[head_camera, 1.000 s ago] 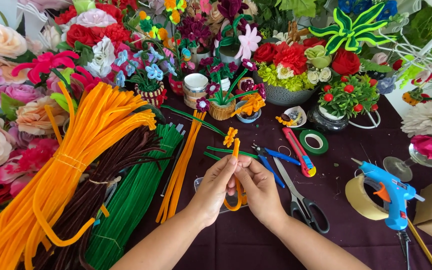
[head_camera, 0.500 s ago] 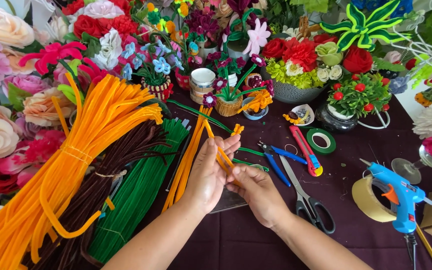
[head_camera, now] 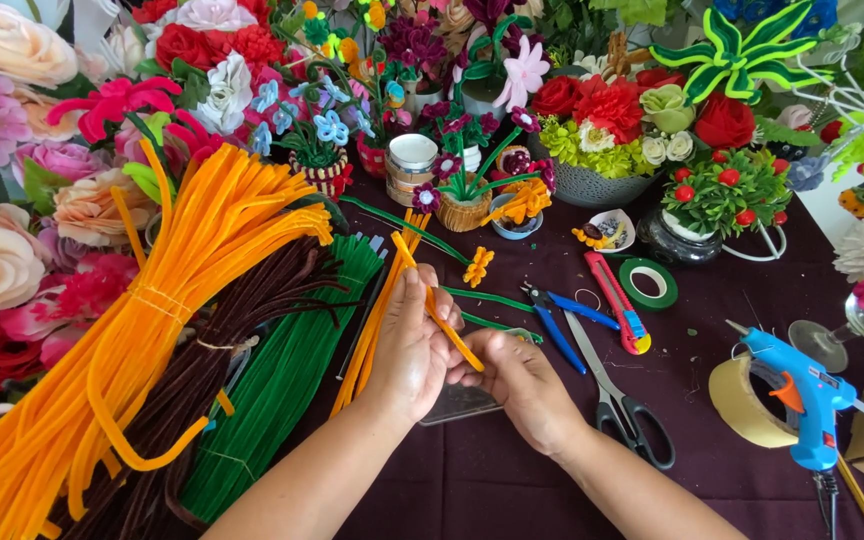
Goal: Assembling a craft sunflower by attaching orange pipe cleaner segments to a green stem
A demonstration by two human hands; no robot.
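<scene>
A big orange bundle (head_camera: 142, 330) lies at the left. The left hand (head_camera: 410, 345) pinches an orange pipe cleaner (head_camera: 437, 312), which slants down to the right hand (head_camera: 522, 385), closed on its lower end. Scissors (head_camera: 617, 400) lie just beside.

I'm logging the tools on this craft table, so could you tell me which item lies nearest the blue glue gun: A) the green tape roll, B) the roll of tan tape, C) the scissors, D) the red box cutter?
B: the roll of tan tape lies right against the blue glue gun, partly behind it.
</scene>
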